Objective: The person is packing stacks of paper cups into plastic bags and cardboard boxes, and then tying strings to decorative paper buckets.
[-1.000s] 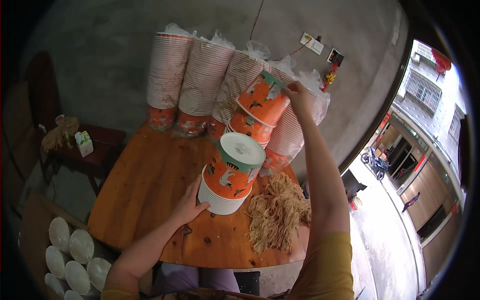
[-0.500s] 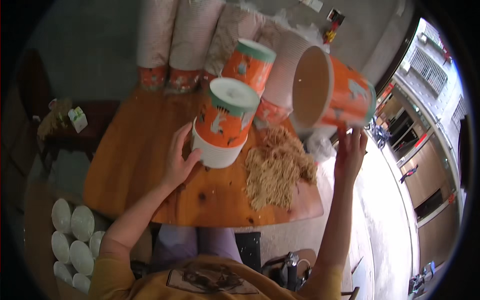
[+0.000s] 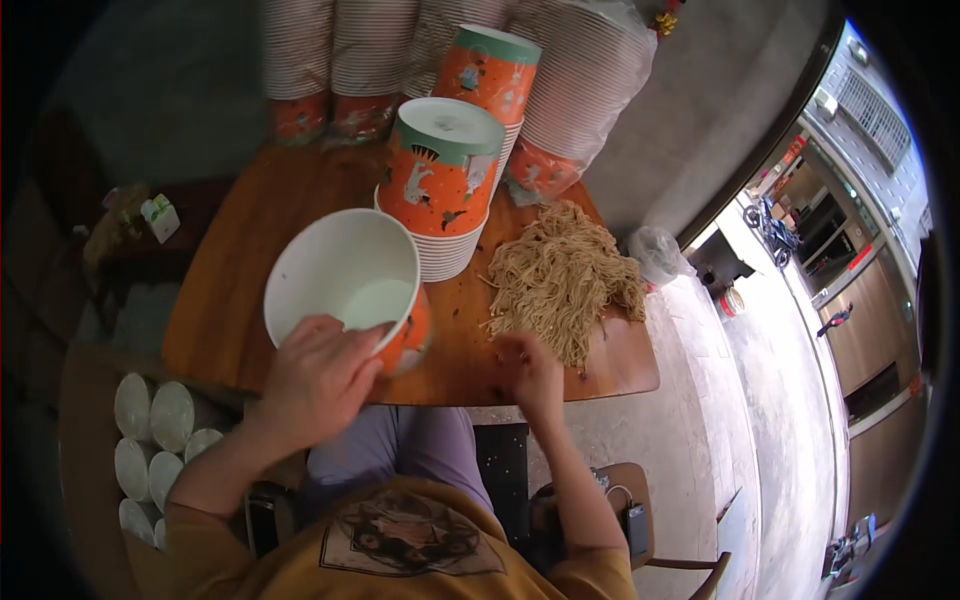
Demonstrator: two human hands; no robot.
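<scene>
Orange-and-white bucket [image 3: 340,262] tilted at left hand [image 3: 325,378], mouth toward my camera; could slip or crease, I judge, since left hand alone pinches near rim; pushed forward, it could topple inverted bucket stack [image 3: 440,185] just beyond; strands [image 3: 566,275] beyond right hand [image 3: 535,372] could snag or drop off table [image 3: 235,290] if dragged nearer; left forearm angles inward, knuckles up; right hand low near table edge, fingers curled, blurred; I cannot tell whether they pinch anything.
</scene>
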